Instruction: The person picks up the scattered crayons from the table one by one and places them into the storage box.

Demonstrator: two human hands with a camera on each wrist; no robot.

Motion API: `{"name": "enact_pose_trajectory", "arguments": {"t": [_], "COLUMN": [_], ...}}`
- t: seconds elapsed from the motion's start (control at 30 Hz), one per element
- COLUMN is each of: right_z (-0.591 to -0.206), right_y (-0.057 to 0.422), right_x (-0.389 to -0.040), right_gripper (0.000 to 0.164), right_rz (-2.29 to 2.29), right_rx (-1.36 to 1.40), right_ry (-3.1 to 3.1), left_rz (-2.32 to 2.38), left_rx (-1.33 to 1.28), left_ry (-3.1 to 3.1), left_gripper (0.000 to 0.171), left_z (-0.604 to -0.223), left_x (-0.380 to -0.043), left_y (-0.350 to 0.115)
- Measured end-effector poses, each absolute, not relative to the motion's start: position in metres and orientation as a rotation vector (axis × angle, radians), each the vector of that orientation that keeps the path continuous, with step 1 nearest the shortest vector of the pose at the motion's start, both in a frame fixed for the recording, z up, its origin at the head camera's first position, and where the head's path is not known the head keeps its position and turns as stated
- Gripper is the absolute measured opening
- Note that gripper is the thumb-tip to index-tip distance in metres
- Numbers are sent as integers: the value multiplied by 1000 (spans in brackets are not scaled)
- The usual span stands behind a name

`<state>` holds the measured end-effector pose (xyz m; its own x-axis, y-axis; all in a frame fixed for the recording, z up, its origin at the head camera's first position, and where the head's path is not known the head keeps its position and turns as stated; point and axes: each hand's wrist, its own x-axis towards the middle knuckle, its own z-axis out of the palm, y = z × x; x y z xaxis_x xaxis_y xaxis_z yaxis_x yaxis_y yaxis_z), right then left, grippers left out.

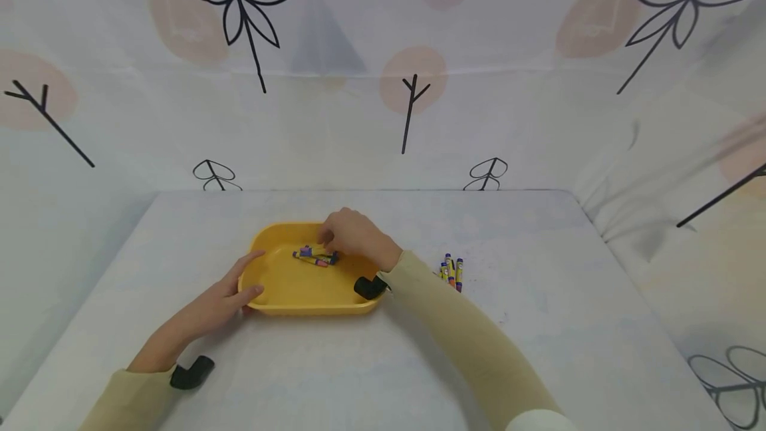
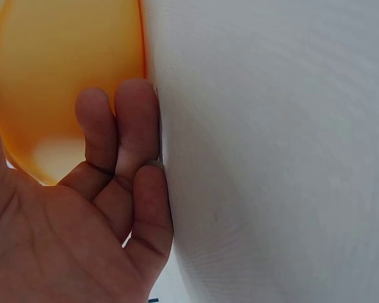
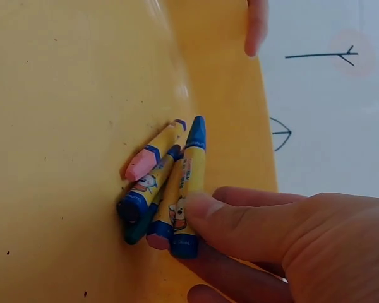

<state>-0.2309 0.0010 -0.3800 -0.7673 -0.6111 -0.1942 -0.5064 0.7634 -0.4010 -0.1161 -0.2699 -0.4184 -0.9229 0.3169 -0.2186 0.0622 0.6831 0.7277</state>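
A yellow tray [image 1: 311, 290] stands on the table with several crayons [image 1: 311, 258] in it. My left hand [image 1: 221, 294] holds the tray at its left end, thumb over the rim; in the left wrist view its fingers [image 2: 136, 123] curl against the tray's outer wall. Reaching over the far side, my right hand [image 1: 357, 237] pinches a blue crayon [image 3: 194, 169] in a yellow wrapper. The right thumb [image 3: 218, 214] lies on the wrapper. Beside it lie a pink crayon [image 3: 155, 150] and a dark green one [image 3: 134, 233], heaped with others against the tray's wall.
To the right of the tray, a small group of crayons [image 1: 451, 273] lies on the white table [image 1: 538, 285], partly behind the right sleeve [image 1: 467, 338]. A patterned cloth [image 1: 335, 118] hangs behind the table.
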Motion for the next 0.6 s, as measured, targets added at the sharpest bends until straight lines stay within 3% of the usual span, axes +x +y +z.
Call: {"name": "enact_pose_trajectory", "arguments": {"t": [0.6], "right_z": [-383], "right_y": [0], "right_x": [-230], "right_gripper": [30], "right_rz": [-438], "right_rx": [-889], "right_ry": [2620], "left_rz": [1088], "left_rx": [288], "left_ry": [2575], "left_gripper": [70], "left_z": [-418], "left_x": [-116], "left_y": [-269]}}
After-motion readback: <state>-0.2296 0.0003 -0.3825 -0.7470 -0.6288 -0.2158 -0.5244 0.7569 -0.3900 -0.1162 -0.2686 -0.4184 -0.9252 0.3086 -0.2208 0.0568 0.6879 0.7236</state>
